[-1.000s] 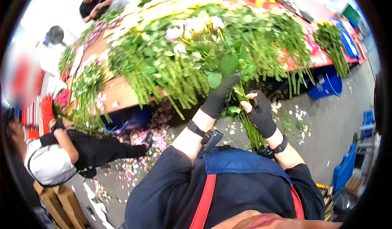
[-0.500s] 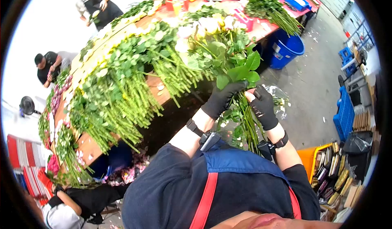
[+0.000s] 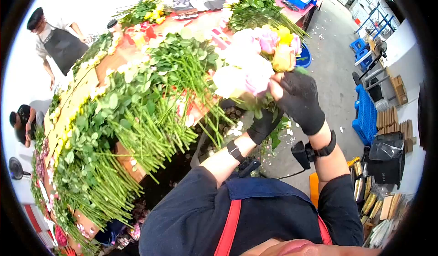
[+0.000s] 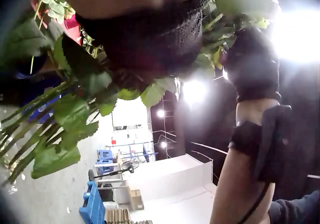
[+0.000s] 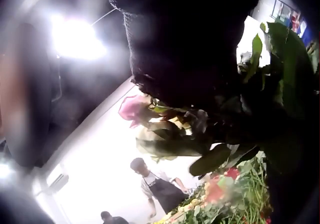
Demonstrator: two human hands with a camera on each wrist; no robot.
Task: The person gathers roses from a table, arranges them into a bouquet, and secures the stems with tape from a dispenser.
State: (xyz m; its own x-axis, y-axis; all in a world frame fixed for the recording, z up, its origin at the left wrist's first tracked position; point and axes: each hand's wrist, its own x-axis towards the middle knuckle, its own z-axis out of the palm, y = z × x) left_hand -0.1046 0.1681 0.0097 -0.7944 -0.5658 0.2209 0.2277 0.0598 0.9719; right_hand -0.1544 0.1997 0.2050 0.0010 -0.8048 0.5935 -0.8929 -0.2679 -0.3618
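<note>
Pink, yellow and orange roses form a leafy bunch in front of me, with the pale heads at its left washed out by glare. My left hand, in a black fingerless glove, grips the bunch low down, below the heads. Leafy stems stick out beyond that hand in the left wrist view. My right hand, gloved the same way, is up at the rose heads, its bare fingertips right beside the orange rose; most of its fingers are hidden. A pink rose shows past the right glove in the right wrist view.
Rows of cut stems with leaves cover the long table to the left. A person in a dark apron stands behind it, another farther left. A blue pallet and an orange crate stand at right.
My view has swung to the right. My right hand has left the stems and moved up to the rose heads. The bunch has tilted, its blooms now further right and nearer me.
</note>
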